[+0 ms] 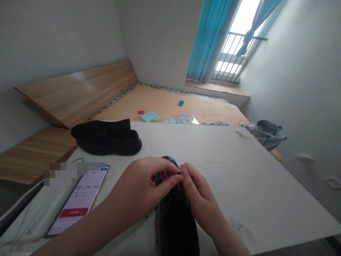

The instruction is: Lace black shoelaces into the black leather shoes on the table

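Observation:
A black shoe (178, 224) lies lengthwise on the white table (239, 170), toe pointing away from me. My left hand (144, 183) and my right hand (198, 193) meet over its upper part, fingertips pinched together on what looks like the lace. The laces themselves are hidden by my fingers. A second black shoe (108, 137) rests on its sole at the table's far left, apart from both hands.
A phone (80, 199) showing a timer lies at the left on the table beside a white cloth (32, 217). A wooden bed frame (170, 105) with small scattered items stands beyond the table. A grey bag (266, 132) sits at the far right corner.

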Available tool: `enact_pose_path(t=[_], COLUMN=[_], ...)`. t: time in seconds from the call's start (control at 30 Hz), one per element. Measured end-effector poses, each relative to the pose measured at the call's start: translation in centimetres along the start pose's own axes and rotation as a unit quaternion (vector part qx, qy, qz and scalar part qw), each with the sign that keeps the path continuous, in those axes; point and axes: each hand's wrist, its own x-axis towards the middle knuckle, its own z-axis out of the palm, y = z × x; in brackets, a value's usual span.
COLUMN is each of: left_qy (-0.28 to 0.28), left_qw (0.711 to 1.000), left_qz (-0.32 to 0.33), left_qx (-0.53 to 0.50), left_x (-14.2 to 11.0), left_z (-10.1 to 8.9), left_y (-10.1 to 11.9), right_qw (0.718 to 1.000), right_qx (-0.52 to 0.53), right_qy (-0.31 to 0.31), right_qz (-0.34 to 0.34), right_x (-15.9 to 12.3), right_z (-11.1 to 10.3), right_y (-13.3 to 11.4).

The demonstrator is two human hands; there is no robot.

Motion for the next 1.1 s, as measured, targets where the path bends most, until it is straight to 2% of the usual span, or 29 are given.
enact_pose_path(t=[0.23,0.3,0.4,0.47,0.53,0.57,0.63,0.67,0.73,0.8,0.87,0.93,1.0,1.1], left_qy=[-0.009,-0.014,-0.017,-0.02,-0.034,-0.04,-0.054,-0.066,-0.115,-0.182,-0.233,-0.244,-0.231,-0.222], left_qw=[1.0,1.0,1.0,0.998,0.995,0.993,0.993,0.994,0.992,0.983,0.972,0.968,0.97,0.97], left_qz=[0.001,-0.006,-0.004,0.015,0.034,0.035,0.025,0.017,0.011,0.015,0.014,0.008,0.006,0.002], left_qx=[0.0,-0.003,-0.022,-0.055,-0.093,-0.105,-0.104,-0.09,-0.046,0.001,0.038,0.061,0.077,0.097], left_x=[-0.2,-0.1,0.0,0.1,0.2,0.2,0.3,0.3,0.4,0.4,0.4,0.3,0.3,0.3], left_z=[0.3,0.3,0.3,0.2,0.1,0.0,-0.1,-0.1,0.1,0.5,1.1,1.8,2.2,2.4], left_y=[-0.2,-0.1,0.0,0.1,0.0,-0.1,-0.6,-0.9,-1.7,-2.6,-3.2,-3.5,-3.7,-3.8], right_qw=[0.994,0.993,0.996,0.987,0.977,0.978,0.98,0.967,0.916,0.865,0.852,0.877,0.917,0.971], right_qx=[-0.101,-0.113,-0.053,0.004,0.01,-0.021,-0.153,-0.239,-0.39,-0.483,-0.501,-0.448,-0.355,-0.209], right_qy=[0.032,0.018,-0.072,-0.16,-0.211,-0.204,-0.126,-0.078,-0.013,-0.007,-0.051,-0.111,-0.145,-0.111], right_qz=[-0.028,-0.029,-0.017,0.017,0.043,0.04,-0.001,-0.033,-0.09,-0.132,-0.143,-0.135,-0.113,-0.034], right_x=[-0.3,-0.4,-0.7,-1.1,-1.7,-2.0,-2.5,-2.8,-3.3,-3.9,-4.6,-5.1,-5.2,-3.8], right_z=[-0.5,-0.6,-1.2,-1.9,-2.9,-3.5,-4.8,-5.4,-6.2,-6.4,-6.0,-5.5,-5.1,-4.7], right_y=[0.0,-0.2,-0.8,-1.2,-1.6,-1.7,-1.8,-1.7,-1.3,-0.8,-0.6,-0.9,-1.5,-2.6])
